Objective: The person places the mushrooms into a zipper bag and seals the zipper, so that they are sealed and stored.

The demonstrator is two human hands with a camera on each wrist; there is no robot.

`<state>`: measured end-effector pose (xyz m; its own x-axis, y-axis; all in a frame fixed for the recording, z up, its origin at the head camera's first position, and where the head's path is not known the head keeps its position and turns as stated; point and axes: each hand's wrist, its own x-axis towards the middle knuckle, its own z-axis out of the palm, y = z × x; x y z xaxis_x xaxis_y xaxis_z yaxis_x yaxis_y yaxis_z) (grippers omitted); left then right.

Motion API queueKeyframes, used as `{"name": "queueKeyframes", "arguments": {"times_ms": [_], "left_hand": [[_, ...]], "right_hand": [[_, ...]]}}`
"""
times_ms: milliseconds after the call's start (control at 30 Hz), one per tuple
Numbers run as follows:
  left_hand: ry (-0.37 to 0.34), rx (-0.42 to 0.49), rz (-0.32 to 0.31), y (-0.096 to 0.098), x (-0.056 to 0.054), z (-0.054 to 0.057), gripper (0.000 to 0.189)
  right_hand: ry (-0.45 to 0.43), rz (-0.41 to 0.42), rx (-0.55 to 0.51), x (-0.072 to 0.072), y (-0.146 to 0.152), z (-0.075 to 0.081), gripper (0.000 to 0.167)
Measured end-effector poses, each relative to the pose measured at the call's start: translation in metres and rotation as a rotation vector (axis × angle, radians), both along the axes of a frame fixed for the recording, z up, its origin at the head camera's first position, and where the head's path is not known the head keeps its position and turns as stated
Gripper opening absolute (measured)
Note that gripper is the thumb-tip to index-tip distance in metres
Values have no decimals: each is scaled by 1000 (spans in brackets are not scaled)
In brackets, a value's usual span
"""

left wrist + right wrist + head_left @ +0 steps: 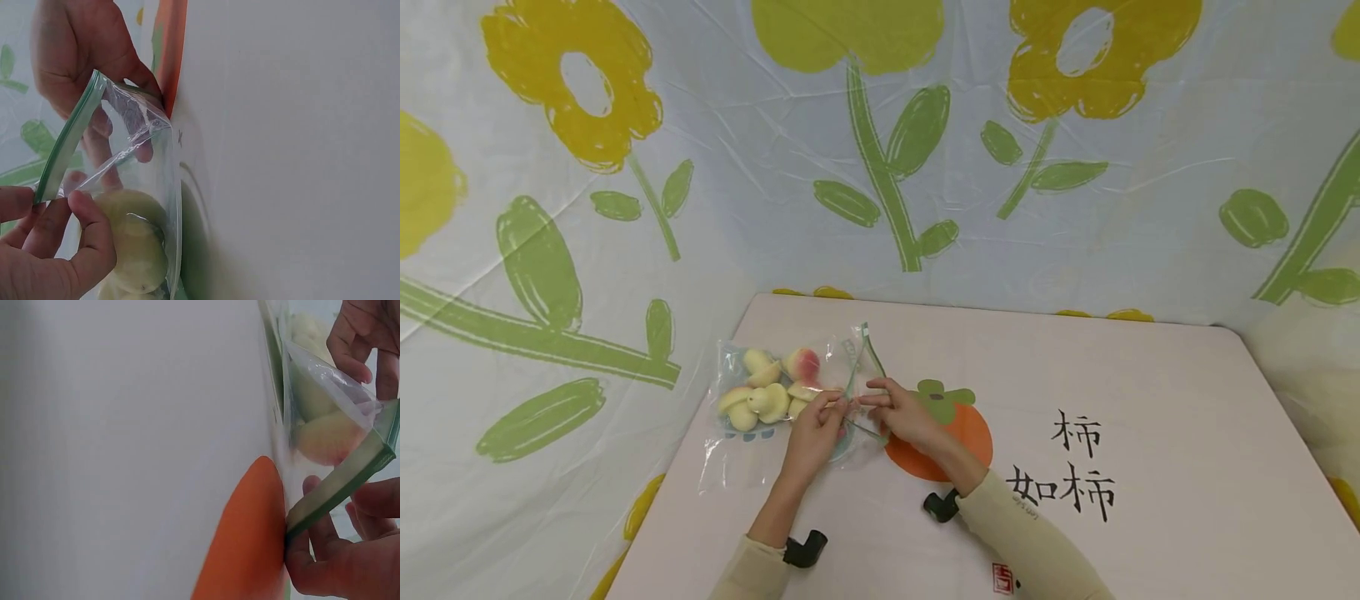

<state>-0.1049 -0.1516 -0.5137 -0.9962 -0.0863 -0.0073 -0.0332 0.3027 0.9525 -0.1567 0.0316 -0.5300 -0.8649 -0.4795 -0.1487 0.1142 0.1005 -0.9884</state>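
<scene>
A clear zip bag (827,367) with a green seal strip (69,134) lies at the table's left side, its mouth spread apart. Inside are several pale yellow rounded pieces (769,402), some mushroom-shaped, and a peach-like piece (802,364) with a pink blush. My left hand (814,429) pinches the rim of the mouth between thumb and fingers, at one end of the strip in the left wrist view. From the other side, my right hand (913,417) reaches its extended fingers into the mouth, touching the strip. Some of its fingers show through the plastic (142,119).
The pale table cover (1165,392) bears a printed orange persimmon (970,433) and black characters (1078,483). Flower-printed cloth (760,183) hangs behind the table and at its left. Each wrist carries a black camera mount (806,549).
</scene>
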Motion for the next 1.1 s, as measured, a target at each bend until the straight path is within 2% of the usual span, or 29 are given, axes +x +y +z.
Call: {"name": "queueKeyframes", "arguments": {"times_ms": [133,233,367,633,867,1100], "left_hand": [[10,-6,-7,0,-1,-1,30],[19,6,-23,0,-1,-3,29],[27,7,-34,1,0,-2,28],[52,-4,-28,3,1,-1,30],[118,-134,10,6,2,1,20],[155,-210,-36,9,2,5,11]], "right_hand": [[3,2,-37,-1,2,-2,46],[12,-25,-85,-2,4,-4,44],[-21,-68,-135,-2,8,-3,43],[-107,-123,-119,-5,12,2,43],[-124,-144,-122,-3,17,4,41],[-114,-171,-204,0,29,7,42]]}}
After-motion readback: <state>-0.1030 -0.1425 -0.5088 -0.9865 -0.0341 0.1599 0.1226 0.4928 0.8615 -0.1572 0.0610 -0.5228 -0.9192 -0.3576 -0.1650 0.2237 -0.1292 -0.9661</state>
